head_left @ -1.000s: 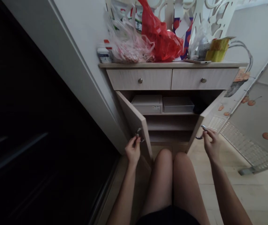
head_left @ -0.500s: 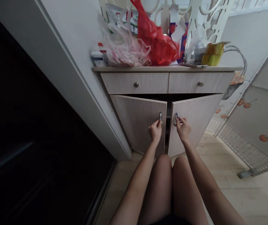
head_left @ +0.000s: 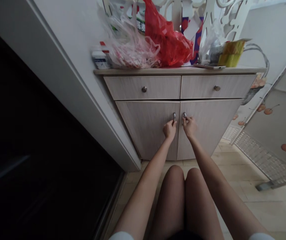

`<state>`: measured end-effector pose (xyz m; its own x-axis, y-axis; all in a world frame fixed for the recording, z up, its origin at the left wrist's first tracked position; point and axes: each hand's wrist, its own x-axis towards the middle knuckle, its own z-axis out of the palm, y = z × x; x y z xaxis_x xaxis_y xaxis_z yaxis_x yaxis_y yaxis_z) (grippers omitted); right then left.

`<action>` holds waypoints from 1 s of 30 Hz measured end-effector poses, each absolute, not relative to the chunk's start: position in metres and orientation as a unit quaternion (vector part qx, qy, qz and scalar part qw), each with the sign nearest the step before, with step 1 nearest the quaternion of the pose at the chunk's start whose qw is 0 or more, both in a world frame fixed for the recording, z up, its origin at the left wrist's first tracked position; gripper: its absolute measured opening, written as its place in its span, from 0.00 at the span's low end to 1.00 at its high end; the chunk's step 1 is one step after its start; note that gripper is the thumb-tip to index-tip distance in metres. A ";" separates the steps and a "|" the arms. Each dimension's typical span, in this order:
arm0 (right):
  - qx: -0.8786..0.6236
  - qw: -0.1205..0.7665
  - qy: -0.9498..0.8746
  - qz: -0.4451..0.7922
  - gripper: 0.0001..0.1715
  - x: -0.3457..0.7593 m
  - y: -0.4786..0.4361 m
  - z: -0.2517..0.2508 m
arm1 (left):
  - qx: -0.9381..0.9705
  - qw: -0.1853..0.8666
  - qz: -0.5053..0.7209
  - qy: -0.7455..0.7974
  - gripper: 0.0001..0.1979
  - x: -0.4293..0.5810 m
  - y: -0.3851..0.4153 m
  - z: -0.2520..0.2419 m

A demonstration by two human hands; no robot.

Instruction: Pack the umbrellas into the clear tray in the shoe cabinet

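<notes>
My left hand (head_left: 170, 129) pinches the metal handle (head_left: 174, 115) of the left cabinet door (head_left: 148, 130). On the other side of the middle seam, my right hand (head_left: 190, 127) has its fingers closed on the handle (head_left: 184, 114) of the right cabinet door (head_left: 213, 123). Both pale wood-grain doors sit nearly flush with the cabinet front; a thin dark gap shows along their top edge. Above them are two drawers, the left drawer (head_left: 122, 87) and the right drawer (head_left: 235, 86), each with a round knob. The fingers partly hide both handles.
On the cabinet top (head_left: 155, 71) lie a clear plastic bag (head_left: 132, 50), a red plastic bag (head_left: 168, 43), a white bottle (head_left: 99, 60), a phone-like flat object (head_left: 209, 66) and a yellow container (head_left: 231, 55). A screen with cherry pictures (head_left: 270, 133) stands at the right, a dark doorway (head_left: 45, 160) at the left.
Both cabinet doors have swung inward from ajar to almost fully closed. My hands moved forward with the handles and came closer together. The view has shifted slightly.
</notes>
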<state>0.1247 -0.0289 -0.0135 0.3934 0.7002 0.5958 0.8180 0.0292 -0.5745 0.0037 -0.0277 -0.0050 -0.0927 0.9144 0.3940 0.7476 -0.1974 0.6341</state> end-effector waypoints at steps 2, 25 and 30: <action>-0.691 0.470 -0.546 -0.058 0.25 0.125 -0.023 -0.014 | 0.668 0.100 0.393 0.624 0.13 0.005 -0.023 -0.005; -0.611 0.601 -0.511 0.067 0.38 0.132 -0.001 -0.012 | 0.680 0.187 0.464 0.536 0.11 -0.006 0.008 -0.006; -0.582 0.638 -0.487 0.131 0.36 0.135 -0.028 -0.004 | 0.604 0.264 0.525 0.538 0.26 -0.016 -0.014 -0.007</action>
<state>0.1347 -0.0281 -0.0043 0.4915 0.7340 0.4687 0.3993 0.2883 -0.8703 -0.0163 -0.0140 -0.0067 -0.1310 0.9276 0.3498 0.3725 -0.2809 0.8845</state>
